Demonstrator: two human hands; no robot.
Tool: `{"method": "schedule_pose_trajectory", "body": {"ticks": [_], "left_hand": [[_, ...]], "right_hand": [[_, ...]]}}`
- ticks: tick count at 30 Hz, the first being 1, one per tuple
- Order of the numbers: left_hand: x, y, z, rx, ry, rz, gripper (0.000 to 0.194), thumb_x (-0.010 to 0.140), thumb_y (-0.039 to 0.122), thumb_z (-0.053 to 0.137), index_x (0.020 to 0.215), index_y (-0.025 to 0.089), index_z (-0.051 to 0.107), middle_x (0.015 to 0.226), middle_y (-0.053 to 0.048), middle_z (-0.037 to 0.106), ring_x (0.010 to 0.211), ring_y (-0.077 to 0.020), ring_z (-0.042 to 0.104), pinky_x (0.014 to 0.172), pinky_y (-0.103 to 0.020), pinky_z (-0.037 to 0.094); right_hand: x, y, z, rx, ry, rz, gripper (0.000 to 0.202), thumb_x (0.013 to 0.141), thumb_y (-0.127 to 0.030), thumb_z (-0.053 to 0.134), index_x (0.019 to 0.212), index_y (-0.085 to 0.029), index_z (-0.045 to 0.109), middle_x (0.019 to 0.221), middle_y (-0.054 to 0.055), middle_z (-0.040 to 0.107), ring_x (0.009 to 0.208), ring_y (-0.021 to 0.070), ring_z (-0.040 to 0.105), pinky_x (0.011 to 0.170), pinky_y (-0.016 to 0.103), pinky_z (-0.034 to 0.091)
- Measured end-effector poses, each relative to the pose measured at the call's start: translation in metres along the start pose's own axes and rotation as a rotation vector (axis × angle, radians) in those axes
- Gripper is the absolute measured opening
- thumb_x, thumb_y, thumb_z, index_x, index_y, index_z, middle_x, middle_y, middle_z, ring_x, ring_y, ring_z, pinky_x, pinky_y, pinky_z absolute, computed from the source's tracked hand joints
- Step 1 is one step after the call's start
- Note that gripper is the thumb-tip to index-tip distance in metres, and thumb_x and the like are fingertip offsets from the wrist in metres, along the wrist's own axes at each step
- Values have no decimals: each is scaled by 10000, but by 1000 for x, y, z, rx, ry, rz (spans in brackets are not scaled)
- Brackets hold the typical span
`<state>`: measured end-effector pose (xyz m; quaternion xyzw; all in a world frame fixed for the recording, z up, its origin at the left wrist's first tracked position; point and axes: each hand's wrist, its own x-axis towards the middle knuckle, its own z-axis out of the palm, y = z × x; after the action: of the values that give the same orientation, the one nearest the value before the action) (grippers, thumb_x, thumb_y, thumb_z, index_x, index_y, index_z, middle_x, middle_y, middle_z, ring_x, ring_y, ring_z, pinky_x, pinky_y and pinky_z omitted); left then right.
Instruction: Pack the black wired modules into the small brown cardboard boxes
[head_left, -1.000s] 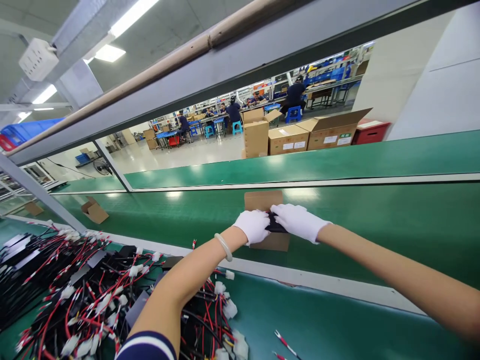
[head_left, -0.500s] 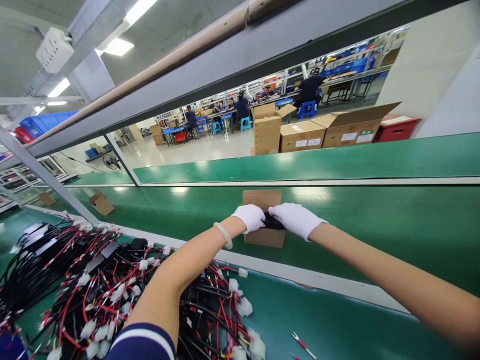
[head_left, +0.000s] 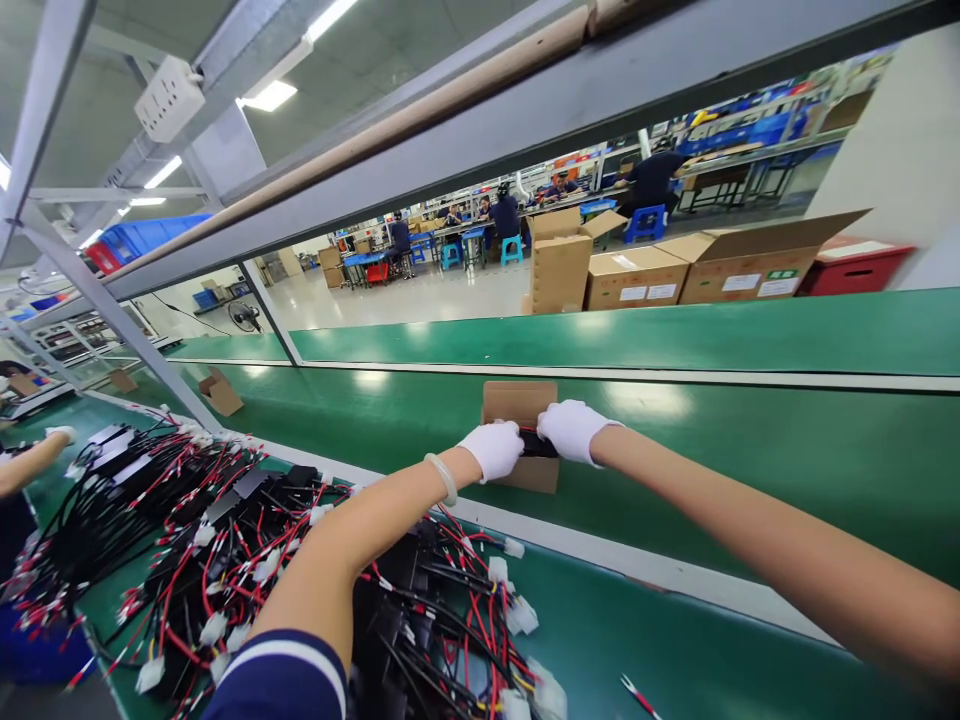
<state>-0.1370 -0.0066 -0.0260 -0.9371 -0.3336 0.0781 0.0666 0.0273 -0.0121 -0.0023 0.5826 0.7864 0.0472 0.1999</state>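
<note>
White-gloved, the left hand [head_left: 493,449] and right hand [head_left: 570,431] meet over a small open cardboard box [head_left: 520,402] on the green conveyor belt [head_left: 750,440]. Both grips are closed on a black part [head_left: 538,445] held between them at the box's mouth. It looks light and rigid; pinching its 2 ends should suit it, while the thin carton would likely slide or crush if pressed. Red-and-black wire harnesses [head_left: 225,560] cover the near bench [head_left: 675,660].
</note>
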Motion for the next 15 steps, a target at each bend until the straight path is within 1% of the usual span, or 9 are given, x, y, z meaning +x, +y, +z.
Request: {"method": "schedule_pose_trajectory", "body": {"ticks": [2, 4, 6, 8, 11, 13, 15], "left_hand": [[-14, -6, 7, -3, 18, 10, 288, 1022, 330, 649, 1230, 132, 659, 1265, -117, 684, 1138, -252, 682, 952, -451, 616], [-23, -13, 13, -13, 34, 15, 318, 1030, 329, 631, 1288, 143, 633, 1332, -124, 657, 1175, -259, 667, 965, -454, 610], [-29, -19, 18, -21, 33, 8, 317, 1033, 310, 621, 1307, 150, 622, 1359, -123, 643, 1183, -259, 661, 967, -453, 608], [-31, -26, 18, -27, 16, 1, 285, 1030, 288, 622, 1276, 145, 637, 1340, -118, 654, 1177, -255, 663, 978, -456, 602], [-36, -34, 9, -30, -14, 0, 270, 1020, 294, 642, 1244, 143, 653, 1335, -115, 663, 1179, -253, 666, 990, -461, 598], [-45, -38, -2, -24, -28, -4, 269, 1018, 308, 649, 1229, 141, 661, 1328, -114, 671, 1167, -251, 674, 986, -460, 601], [-58, -43, -14, -12, -37, -17, 240, 1023, 312, 643, 1182, 137, 680, 1284, -108, 693, 1137, -242, 688, 974, -456, 607]], "right_hand": [[0, -4, -2, 4, 20, -8, 291, 1004, -389, 684, 1147, -136, 687, 1164, 90, 689, 1074, 223, 670, 972, 458, 571], [6, -9, -5, 29, 36, -26, 306, 1016, -413, 663, 1154, -141, 684, 1136, 84, 693, 1045, 216, 675, 955, 448, 576], [20, -16, -9, 61, 16, -57, 314, 1028, -438, 640, 1144, -149, 685, 1098, 71, 698, 996, 200, 681, 920, 427, 586], [35, -25, -14, 82, -19, -87, 317, 1030, -448, 635, 1125, -150, 686, 1090, 67, 699, 979, 193, 681, 907, 416, 590], [48, -37, -22, 103, -49, -96, 315, 1023, -448, 649, 1108, -147, 688, 1092, 68, 700, 977, 190, 682, 905, 411, 591], [47, -43, -28, 112, -43, -79, 309, 1016, -442, 662, 1102, -147, 690, 1084, 68, 702, 975, 191, 683, 903, 410, 592], [42, -47, -34, 123, -10, -64, 309, 1012, -434, 668, 1111, -143, 691, 1094, 73, 702, 998, 201, 684, 925, 427, 588]]}}
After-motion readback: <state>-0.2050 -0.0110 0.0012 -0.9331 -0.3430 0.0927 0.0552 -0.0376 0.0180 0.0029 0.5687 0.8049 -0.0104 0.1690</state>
